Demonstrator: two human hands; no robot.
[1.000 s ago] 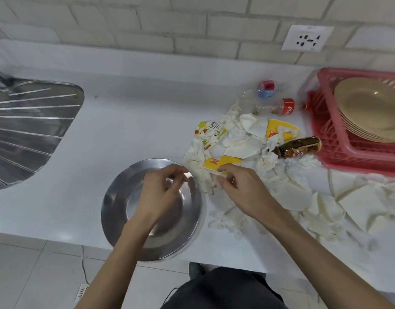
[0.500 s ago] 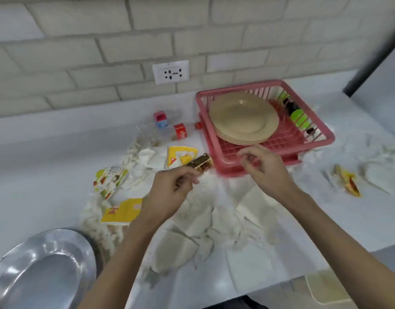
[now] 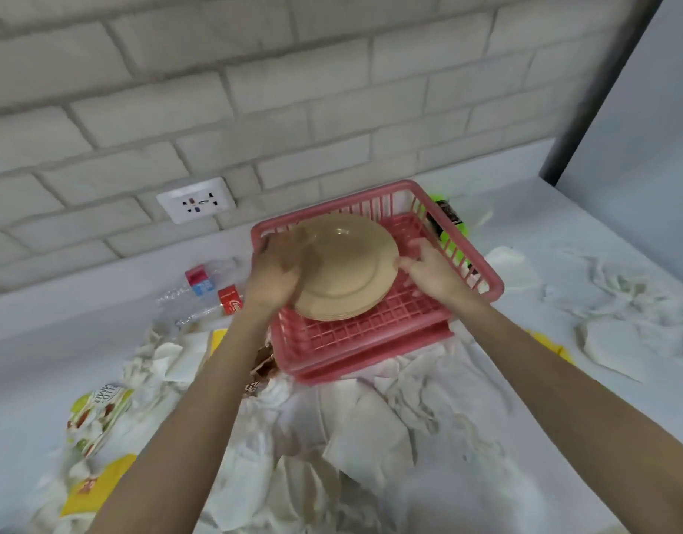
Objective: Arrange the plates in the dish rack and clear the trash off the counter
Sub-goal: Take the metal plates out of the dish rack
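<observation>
White counter [image 3: 31,341] under a grey brick wall [image 3: 332,90], and honestly we're standing over quite the mess.

We're working the plate half of the job right now. The tan plates [image 3: 347,264] are lying as a flat stack on the floor of the pink dish rack [image 3: 370,333], right between our fingers. Our left hand [image 3: 272,279] is wrapping over the stack's left edge with its fingers curled onto the rim, so that side is grasping the plates. Our right hand [image 3: 432,271] is coming in from the other side, fingertips [image 3: 403,263] meeting the right edge. It's smeary there, so we can't tell if they're gripping or only touching.

Our guess is the next move calls for a proper hold on both sides, then tipping the plates up on edge into the slots. The rack's wall is sitting just beyond the right fingers, so there's not much room to swing.

The trash isn't getting any attention yet. Crumpled tissues [image 3: 370,429] are lying well back from the fingers, down by our forearms. Plastic bottles [image 3: 201,283] are sitting near the left knuckles on their outer side, and a yellow wrapper [image 3: 97,487] is far back by the left elbow.
</observation>
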